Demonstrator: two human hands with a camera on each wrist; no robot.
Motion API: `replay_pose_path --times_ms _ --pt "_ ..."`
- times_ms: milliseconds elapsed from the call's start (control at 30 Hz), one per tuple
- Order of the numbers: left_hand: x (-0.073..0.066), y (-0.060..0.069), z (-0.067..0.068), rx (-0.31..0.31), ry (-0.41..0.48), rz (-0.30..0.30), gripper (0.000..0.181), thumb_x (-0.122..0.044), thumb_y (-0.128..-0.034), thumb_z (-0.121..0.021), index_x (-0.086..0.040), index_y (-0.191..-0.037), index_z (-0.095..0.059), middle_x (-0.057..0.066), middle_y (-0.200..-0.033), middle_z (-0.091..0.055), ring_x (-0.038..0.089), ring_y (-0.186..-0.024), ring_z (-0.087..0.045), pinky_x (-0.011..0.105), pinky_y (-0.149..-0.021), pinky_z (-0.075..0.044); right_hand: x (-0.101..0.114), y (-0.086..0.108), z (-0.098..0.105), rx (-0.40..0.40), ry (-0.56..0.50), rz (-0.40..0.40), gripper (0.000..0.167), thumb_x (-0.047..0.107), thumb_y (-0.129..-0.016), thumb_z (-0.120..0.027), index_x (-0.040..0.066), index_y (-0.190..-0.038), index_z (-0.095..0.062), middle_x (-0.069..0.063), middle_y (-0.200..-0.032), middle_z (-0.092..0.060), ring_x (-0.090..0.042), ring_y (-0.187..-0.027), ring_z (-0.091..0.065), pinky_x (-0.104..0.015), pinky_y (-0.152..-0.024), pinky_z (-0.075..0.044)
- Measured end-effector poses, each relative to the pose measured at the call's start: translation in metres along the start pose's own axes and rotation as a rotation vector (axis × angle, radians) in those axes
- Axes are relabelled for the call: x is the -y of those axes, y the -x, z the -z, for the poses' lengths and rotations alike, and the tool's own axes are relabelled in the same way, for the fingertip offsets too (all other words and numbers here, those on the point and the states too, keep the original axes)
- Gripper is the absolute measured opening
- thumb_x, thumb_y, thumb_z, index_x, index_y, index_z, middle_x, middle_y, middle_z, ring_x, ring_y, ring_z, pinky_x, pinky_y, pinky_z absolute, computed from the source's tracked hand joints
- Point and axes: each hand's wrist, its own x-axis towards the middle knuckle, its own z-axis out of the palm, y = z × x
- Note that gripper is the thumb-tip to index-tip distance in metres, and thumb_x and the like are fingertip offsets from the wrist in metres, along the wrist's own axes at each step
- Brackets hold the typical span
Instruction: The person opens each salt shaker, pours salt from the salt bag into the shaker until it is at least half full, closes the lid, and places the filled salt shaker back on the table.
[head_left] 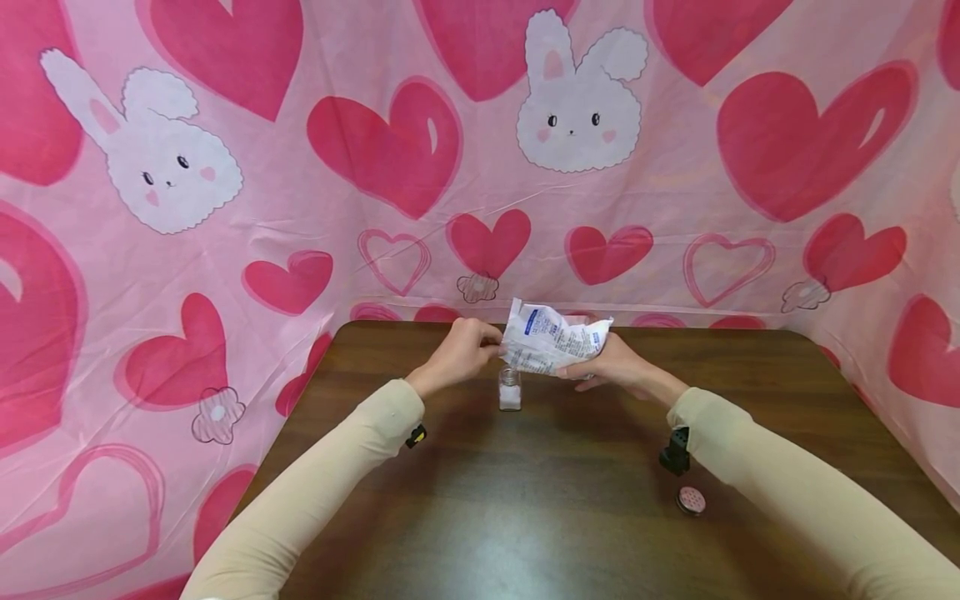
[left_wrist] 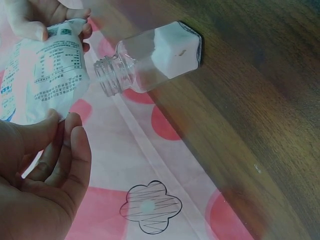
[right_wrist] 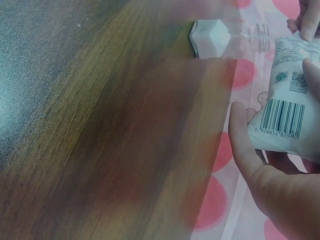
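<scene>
Jar (head_left: 510,395) is standing upright toward the far middle of the table (head_left: 450,500), white stuff (left_wrist: 172,55) filling just the lower part, and a printed bag (head_left: 555,337) is hovering right by its mouth. Left hand (head_left: 459,357) is pinching the bag's left edge between thumb and fingertips, right hand (head_left: 618,367) is gripping its right end, so nobody's steadying the glass. If this is a pour, which is how I'm reading it, I'd be squeezing that left side into a narrow spout, lining it up over the opening, and letting the right hand be doing the tipping, slowly. Can't tell whether bag and rim are touching; leaning on the rim would be asking for a spill imo. Pink holed lid (head_left: 691,501) is lying near right, not getting in the way.
</scene>
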Motion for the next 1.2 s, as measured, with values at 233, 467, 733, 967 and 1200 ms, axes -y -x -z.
replay_pose_path --times_ms 233,467,733,967,1200 --pt "0.0012 -0.0007 -0.0007 -0.007 -0.001 0.0 0.006 0.004 -0.0897 -0.08 -0.002 -0.089 -0.082 0.005 -0.084 -0.075 0.011 -0.071 -0.059 0.027 -0.066 -0.052 0.0019 0.0009 0.0001 0.003 -0.012 0.001 0.063 0.006 -0.087 -0.087 0.003 -0.142 -0.056 -0.017 -0.124 -0.069 -0.032 -0.105 -0.071 -0.065 -0.085 -0.056" --pt "0.0015 -0.0007 -0.0004 0.002 0.007 0.011 0.007 0.004 -0.0902 -0.08 -0.003 -0.09 -0.082 0.005 -0.085 -0.075 0.011 -0.071 -0.059 0.026 -0.066 -0.052 0.0012 0.0007 0.0003 0.0 -0.003 -0.003 0.063 0.008 -0.087 -0.087 0.004 -0.142 -0.056 -0.018 -0.126 -0.068 -0.033 -0.107 -0.071 -0.064 -0.085 -0.056" --pt "0.0019 -0.001 -0.0002 0.002 0.001 0.001 0.007 0.003 -0.0901 -0.08 -0.003 -0.089 -0.081 0.004 -0.083 -0.075 0.01 -0.069 -0.059 0.026 -0.064 -0.051 -0.0012 0.0002 -0.0001 -0.005 -0.027 0.001 0.063 0.006 -0.086 -0.087 0.004 -0.141 -0.058 -0.017 -0.124 -0.07 -0.032 -0.104 -0.072 -0.068 -0.085 -0.054" --pt "0.0013 -0.0015 -0.0001 -0.007 -0.01 -0.019 0.006 0.003 -0.0891 -0.081 -0.003 -0.087 -0.081 0.003 -0.079 -0.073 0.009 -0.068 -0.057 0.026 -0.064 -0.05 -0.0023 -0.0007 -0.001 -0.013 -0.052 0.002 0.058 0.003 -0.084 -0.088 0.002 -0.136 -0.061 -0.015 -0.117 -0.074 -0.029 -0.098 -0.073 -0.069 -0.085 -0.053" --pt "0.0011 -0.0012 -0.0002 0.002 -0.009 -0.009 0.007 0.003 -0.0907 -0.079 -0.003 -0.087 -0.081 0.002 -0.079 -0.072 0.011 -0.068 -0.056 0.026 -0.063 -0.049 -0.0033 -0.0003 0.0 -0.006 -0.047 0.003 0.059 0.004 -0.085 -0.087 0.003 -0.137 -0.06 -0.015 -0.119 -0.073 -0.03 -0.099 -0.073 -0.068 -0.085 -0.054"
